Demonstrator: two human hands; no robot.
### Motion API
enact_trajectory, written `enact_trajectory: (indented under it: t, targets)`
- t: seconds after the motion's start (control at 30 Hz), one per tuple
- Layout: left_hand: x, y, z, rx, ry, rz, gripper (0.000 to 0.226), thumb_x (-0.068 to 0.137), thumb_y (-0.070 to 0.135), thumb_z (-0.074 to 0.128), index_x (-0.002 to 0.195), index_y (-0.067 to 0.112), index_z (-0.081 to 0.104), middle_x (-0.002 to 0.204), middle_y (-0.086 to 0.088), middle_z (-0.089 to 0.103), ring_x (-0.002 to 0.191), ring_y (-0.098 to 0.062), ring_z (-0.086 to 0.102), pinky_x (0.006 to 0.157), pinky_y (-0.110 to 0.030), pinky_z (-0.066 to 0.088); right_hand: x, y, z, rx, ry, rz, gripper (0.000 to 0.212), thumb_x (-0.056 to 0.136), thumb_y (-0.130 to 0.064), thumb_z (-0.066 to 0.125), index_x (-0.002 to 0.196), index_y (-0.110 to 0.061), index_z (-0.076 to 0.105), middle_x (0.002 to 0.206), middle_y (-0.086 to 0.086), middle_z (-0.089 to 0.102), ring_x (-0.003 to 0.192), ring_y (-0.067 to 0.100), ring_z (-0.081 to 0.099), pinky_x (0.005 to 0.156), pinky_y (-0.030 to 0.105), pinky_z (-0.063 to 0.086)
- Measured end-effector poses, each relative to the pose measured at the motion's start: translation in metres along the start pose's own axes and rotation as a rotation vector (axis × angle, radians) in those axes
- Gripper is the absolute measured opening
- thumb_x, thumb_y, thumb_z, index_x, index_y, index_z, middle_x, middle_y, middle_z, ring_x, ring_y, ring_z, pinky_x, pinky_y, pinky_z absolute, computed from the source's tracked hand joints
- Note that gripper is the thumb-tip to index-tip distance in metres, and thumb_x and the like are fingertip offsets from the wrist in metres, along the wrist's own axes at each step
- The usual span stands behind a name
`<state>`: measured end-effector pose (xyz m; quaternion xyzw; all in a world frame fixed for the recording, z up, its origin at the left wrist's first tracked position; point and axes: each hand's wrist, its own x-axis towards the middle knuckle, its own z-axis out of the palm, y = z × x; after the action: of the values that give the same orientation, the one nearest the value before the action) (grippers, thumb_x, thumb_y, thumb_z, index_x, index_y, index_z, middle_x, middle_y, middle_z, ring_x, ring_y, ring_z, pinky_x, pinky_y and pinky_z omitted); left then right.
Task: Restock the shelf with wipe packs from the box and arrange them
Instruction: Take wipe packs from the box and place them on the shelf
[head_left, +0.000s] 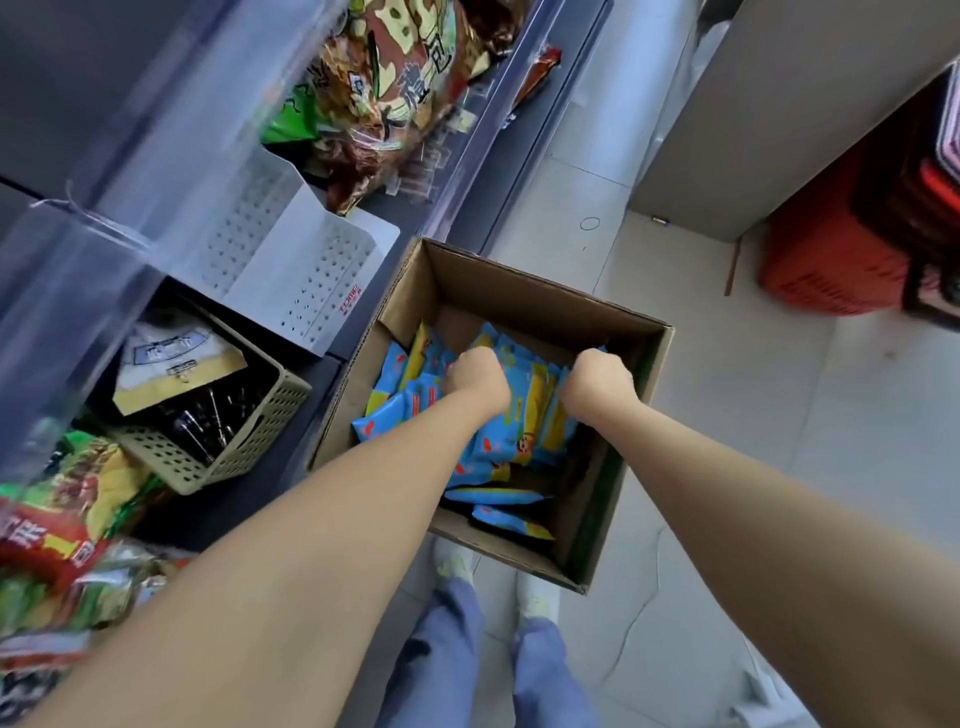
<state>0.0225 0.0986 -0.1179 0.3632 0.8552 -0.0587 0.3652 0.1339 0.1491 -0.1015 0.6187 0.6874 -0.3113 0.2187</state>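
Left hand (475, 376), right hand (597, 382) curled, gripping wipe packs (530, 410) between them inside box (519, 291).

- "TOME" in red letters, near the front corner of the white perforated plastic shelf divider (311, 270); a smaller line beneath is unreadable.
- Large Chinese characters on the brown-and-green snack bags (384, 78), too blurred to read.
- Print on the blue-and-yellow plastic wipe packs (519, 431), too small to read.

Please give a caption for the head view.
Restocking: left hand and right hand grip blue wipe packs in an open cardboard box.
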Motion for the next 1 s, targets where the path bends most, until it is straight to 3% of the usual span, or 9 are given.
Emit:
enact_trajectory:
  t: [0.17,0.3,0.43,0.5,0.6,0.67,0.77,0.9,1.0]
  targets:
    - [-0.017,0.002,-0.028,-0.173,-0.066,-0.031,0.038,0.083,0.017,0.071,0.115,0.0,0.06,0.123,-0.015,0.061,0.113,-0.031,0.058,0.087,-0.035,0.049,-0.024,0.0,-0.025,0.064,0.149,-0.086,0.016,0.085,-0.011,0.059,0.099,-0.005,0.064,0.104,0.014,0.067,0.096,0.034,0.063,0.069,0.031,0.047]
    - [-0.053,0.006,-0.078,-0.281,0.042,0.015,0.035,0.089,0.016,0.064,0.119,0.001,0.055,0.126,-0.015,0.058,0.118,-0.031,0.055,0.097,-0.039,0.047,-0.06,-0.008,-0.079,0.186,0.145,-0.187,0.025,0.083,-0.002,0.047,0.095,-0.013,0.065,0.101,0.012,0.064,0.089,0.037,0.064,0.076,0.039,0.055]
    - [-0.108,0.008,-0.146,-0.352,0.15,0.027,0.035,0.093,0.019,0.058,0.122,0.001,0.052,0.126,-0.016,0.057,0.118,-0.032,0.054,0.098,-0.041,0.046,-0.105,-0.022,-0.14,0.388,0.152,-0.26,0.035,0.081,0.002,0.04,0.09,-0.023,0.064,0.091,0.01,0.057,0.054,0.029,0.053,0.042,0.027,0.043]
    - [-0.131,0.009,-0.174,-0.364,0.193,0.045,0.037,0.092,0.016,0.058,0.125,0.0,0.049,0.128,-0.017,0.055,0.119,-0.033,0.053,0.098,-0.041,0.046,-0.125,-0.03,-0.164,0.498,0.133,-0.274,0.04,0.083,0.003,0.037,0.096,-0.02,0.067,0.078,0.009,0.052,0.046,0.022,0.046,0.037,0.021,0.038]
    - [-0.185,0.004,-0.221,-0.392,0.297,0.093,0.025,0.092,0.015,0.056,0.113,0.003,0.051,0.123,-0.017,0.056,0.115,-0.034,0.053,0.094,-0.04,0.045,-0.177,-0.044,-0.204,0.606,0.14,-0.383,0.046,0.082,0.007,0.034,0.089,-0.025,0.065,0.075,0.01,0.049,0.049,0.02,0.042,0.038,0.019,0.035]
    - [-0.221,0.0,-0.253,-0.401,0.378,0.122,0.016,0.091,0.014,0.055,0.105,0.007,0.05,0.121,-0.018,0.056,0.112,-0.034,0.054,0.088,-0.037,0.046,-0.212,-0.052,-0.226,0.672,0.143,-0.469,0.051,0.081,0.01,0.035,0.081,-0.034,0.06,0.081,0.013,0.049,0.057,0.024,0.046,0.047,0.03,0.04]
    - [-0.275,-0.007,-0.299,-0.428,0.528,0.154,0.019,0.089,0.012,0.055,0.107,0.007,0.054,0.119,-0.015,0.058,0.108,-0.032,0.056,0.085,-0.034,0.045,-0.262,-0.067,-0.252,0.771,0.158,-0.595,0.051,0.081,0.011,0.039,0.087,-0.034,0.062,0.083,0.01,0.054,0.067,0.028,0.053,0.066,0.046,0.052]
    - [-0.343,-0.022,-0.344,-0.447,0.727,0.216,0.021,0.09,0.012,0.052,0.11,0.005,0.054,0.117,-0.016,0.058,0.109,-0.033,0.056,0.092,-0.04,0.048,-0.317,-0.092,-0.283,0.806,0.205,-0.755,0.041,0.078,0.008,0.047,0.088,-0.026,0.067,0.076,0.008,0.056,0.052,0.02,0.048,0.056,0.031,0.047]
    - [-0.387,-0.043,-0.367,-0.476,0.853,0.203,0.017,0.091,0.012,0.051,0.106,0.005,0.054,0.115,-0.018,0.06,0.108,-0.035,0.058,0.093,-0.043,0.048,-0.356,-0.115,-0.296,0.815,0.197,-0.87,0.037,0.076,0.007,0.05,0.074,-0.026,0.067,0.079,0.011,0.06,0.057,0.023,0.052,0.06,0.035,0.049]
